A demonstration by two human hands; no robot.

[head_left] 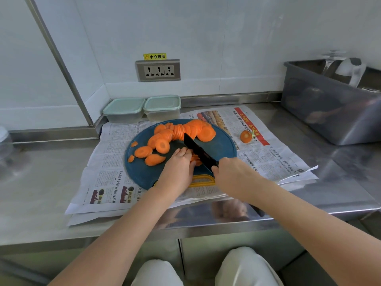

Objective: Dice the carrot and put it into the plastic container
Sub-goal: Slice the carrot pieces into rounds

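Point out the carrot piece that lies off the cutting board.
The carrot top, alone on the newspaper right of the board; the other slices all lie on the board.

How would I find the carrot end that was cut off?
Start at the newspaper, then find the round blue board on it. Right of the board, alone on the paper, lies the carrot end: the only piece off the board, with a greenish bit of stalk.
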